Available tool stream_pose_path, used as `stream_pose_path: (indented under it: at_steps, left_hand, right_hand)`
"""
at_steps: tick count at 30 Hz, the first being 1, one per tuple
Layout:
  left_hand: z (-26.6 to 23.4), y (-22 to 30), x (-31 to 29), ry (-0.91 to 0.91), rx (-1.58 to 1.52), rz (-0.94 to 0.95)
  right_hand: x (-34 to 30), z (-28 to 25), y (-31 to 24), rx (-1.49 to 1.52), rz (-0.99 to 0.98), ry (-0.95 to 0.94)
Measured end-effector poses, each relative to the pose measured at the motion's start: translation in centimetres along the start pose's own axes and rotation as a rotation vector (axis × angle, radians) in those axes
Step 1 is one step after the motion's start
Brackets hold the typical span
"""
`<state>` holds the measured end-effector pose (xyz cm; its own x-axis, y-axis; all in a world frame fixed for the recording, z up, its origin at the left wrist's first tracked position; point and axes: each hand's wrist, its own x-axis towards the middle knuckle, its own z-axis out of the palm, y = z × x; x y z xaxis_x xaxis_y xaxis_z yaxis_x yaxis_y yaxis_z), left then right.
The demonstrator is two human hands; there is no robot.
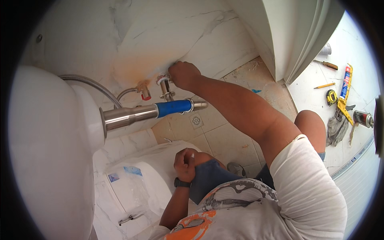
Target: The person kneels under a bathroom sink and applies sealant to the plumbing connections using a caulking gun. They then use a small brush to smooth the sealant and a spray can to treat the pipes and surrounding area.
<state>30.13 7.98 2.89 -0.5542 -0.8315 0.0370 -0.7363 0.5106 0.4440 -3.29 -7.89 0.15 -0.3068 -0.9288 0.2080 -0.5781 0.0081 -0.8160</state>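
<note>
My right hand point(185, 75) is curled closed against the marble-look wall. It sits right beside the spot where a chrome drain pipe point(165, 87) enters the wall; whatever its fingers hold, if anything, is hidden. White material rings the pipe's wall end. My left hand point(185, 163), with a black watch point(182, 183) at the wrist, rests near my knee. Its fingers are curled in, and a small white bit shows at them, too small to name. The drain pipe joins a larger horizontal chrome pipe point(130, 116) wrapped with a blue sleeve point(173, 108).
A white basin point(52, 160) fills the left. A red-handled valve point(145, 94) with a braided hose point(94, 83) is near the pipe. At right lie a sealant tube point(345, 83), tape measure point(331, 97), pencil point(324, 85), screwdriver point(329, 65), gloves point(338, 127) and can point(363, 119).
</note>
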Motion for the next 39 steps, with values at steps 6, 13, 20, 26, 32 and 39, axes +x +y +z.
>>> stream_pose_path:
  at_steps: [6, 13, 20, 26, 32, 39]
  left_hand:
    - [0.5, -0.6, 0.5, 0.023, -0.027, 0.006]
    - [0.5, -0.6, 0.6, 0.026, 0.008, 0.013]
    - [0.5, -0.6, 0.3, 0.032, -0.021, 0.01]
    - [0.4, -0.8, 0.2, 0.029, -0.008, 0.0]
    - [0.4, -0.6, 0.3, 0.03, -0.005, -0.004]
    - [0.4, -0.7, 0.3, 0.03, -0.007, 0.007]
  right_hand:
    - [0.5, -1.5, -1.0, 0.001, 0.024, -0.026]
    - [0.8, -2.4, -1.7, -0.069, -0.021, -0.087]
    - [1.0, -2.3, -1.9, -0.078, -0.049, -0.04]
    - [0.9, -2.6, -2.3, -0.146, -0.083, -0.046]
    - [1.0, -3.2, -2.8, -0.164, -0.117, -0.025]
    - [1.4, -3.3, -2.9, -0.162, -0.13, -0.04]
